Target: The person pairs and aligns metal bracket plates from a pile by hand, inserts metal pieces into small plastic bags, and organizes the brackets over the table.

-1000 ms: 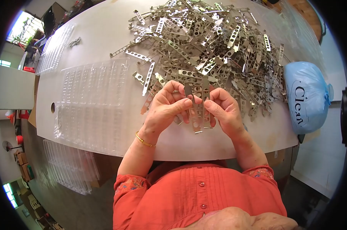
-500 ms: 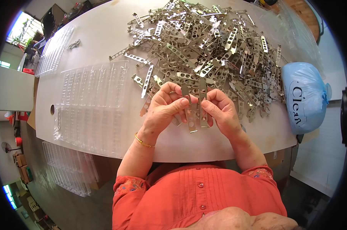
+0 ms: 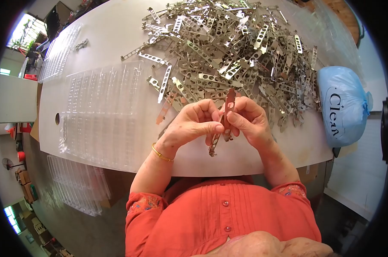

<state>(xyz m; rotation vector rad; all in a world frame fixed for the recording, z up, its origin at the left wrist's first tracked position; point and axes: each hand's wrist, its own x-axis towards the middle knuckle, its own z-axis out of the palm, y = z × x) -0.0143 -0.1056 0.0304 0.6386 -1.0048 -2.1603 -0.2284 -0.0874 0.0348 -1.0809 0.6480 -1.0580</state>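
Note:
Close together above the table's near edge, both hands are closed on slim metal brackets with round holes. My left hand [image 3: 196, 122], with a gold bangle at the wrist, pinches one bracket [image 3: 213, 146] between thumb and fingers; it tilts, its lower end pointing down. Another bracket [image 3: 230, 100] stands nearly upright in my right hand [image 3: 249, 120], gripped by thumb and fingers, and looks reddish. The two brackets nearly meet, and fingers hide their middles. Just beyond the hands lies a large heap of similar brackets [image 3: 219, 47].
Clear plastic trays [image 3: 104, 107] with rows of slots lie on the white table [image 3: 104, 30] to the left. A stack of such trays [image 3: 76, 184] sits below the table edge. On the right stands a tied blue bag [image 3: 341, 107] marked "Clean". Small metal pieces [image 3: 81, 44] lie far left.
Both brackets have turned in the fingers: the left one now tilts more, and the right one shows a reddish face. The left hand has moved slightly right, closer to the other.

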